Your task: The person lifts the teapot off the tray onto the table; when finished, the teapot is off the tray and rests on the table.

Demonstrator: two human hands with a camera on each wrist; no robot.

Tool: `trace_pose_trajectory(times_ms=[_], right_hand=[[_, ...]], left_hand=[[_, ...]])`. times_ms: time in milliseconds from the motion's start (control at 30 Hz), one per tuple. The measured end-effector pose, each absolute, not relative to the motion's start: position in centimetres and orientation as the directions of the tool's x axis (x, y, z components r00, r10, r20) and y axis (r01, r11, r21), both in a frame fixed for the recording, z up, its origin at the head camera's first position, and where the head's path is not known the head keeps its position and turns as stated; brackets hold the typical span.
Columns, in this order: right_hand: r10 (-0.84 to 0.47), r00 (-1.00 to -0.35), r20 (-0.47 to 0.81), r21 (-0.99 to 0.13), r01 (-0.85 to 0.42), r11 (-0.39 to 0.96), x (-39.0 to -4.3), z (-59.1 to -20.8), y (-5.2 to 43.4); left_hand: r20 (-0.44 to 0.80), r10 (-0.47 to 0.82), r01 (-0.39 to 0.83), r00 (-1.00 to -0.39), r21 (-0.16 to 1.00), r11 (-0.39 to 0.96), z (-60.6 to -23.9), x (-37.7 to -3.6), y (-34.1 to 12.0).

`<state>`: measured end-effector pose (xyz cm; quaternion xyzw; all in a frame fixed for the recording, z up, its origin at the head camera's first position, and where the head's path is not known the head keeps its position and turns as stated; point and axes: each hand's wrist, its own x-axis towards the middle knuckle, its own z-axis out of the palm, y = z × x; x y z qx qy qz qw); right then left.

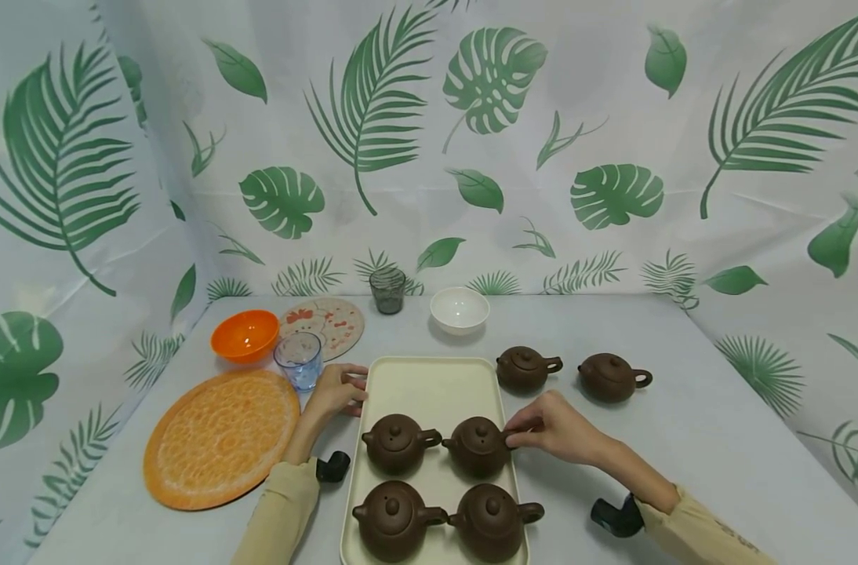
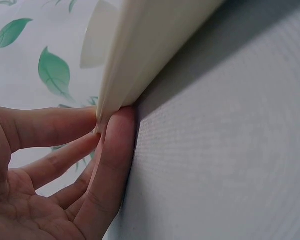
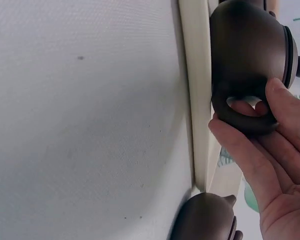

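A cream tray (image 1: 429, 380) carries several dark brown teapots in two rows, spouts toward the left. My left hand (image 1: 336, 390) pinches the tray's left rim; in the left wrist view the thumb and fingers (image 2: 112, 160) meet at that rim. With my right hand (image 1: 559, 430) I grip the handle of the teapot (image 1: 477, 447) at the right of the upper row. The right wrist view shows fingertips around its looped handle (image 3: 245, 122), while the body sits against the tray's edge. Beside it is the upper-left teapot (image 1: 395, 443). Nearer me are two more teapots (image 1: 392, 522).
Two teapots, one at the tray's upper right corner (image 1: 522, 370) and another farther right (image 1: 611, 378), stand on the table. Left lie an orange round mat (image 1: 224, 439), a blue glass (image 1: 299, 361), an orange bowl (image 1: 245, 337) and a patterned mat (image 1: 340, 322). Behind are a dark glass (image 1: 388, 292) and white bowl (image 1: 459, 311).
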<state>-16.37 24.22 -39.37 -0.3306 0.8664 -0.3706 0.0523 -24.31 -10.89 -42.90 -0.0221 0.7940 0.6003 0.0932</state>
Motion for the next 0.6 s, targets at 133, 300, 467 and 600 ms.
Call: trace_pose_trajectory(times_ms=[133,300,467,600], right_hand=[[-0.599,-0.781,0.175,-0.699,-0.527,0.483,-16.5,-39.4,24.9],[-0.6,-0.76,0.251,-0.701,-0.57,0.428,-16.8,-38.8,26.7],[-0.576,-0.773,0.266,-0.681,-0.574,0.455,-16.7,-37.9,29.5],[-0.566,-0.787,0.247,-0.679,-0.557,0.478,-16.7,-37.7,32.1]], left_hand=[[-0.185,0.071,-0.157,-0.98,0.945,0.288,-42.9,-24.3,-10.9],[-0.189,0.061,-0.164,-0.98,0.943,0.291,-42.8,-24.2,-11.0],[-0.189,0.078,-0.16,-0.979,0.946,0.281,-42.7,-24.3,-11.0],[-0.186,0.081,-0.157,-0.979,0.948,0.277,-42.8,-24.3,-10.9]])
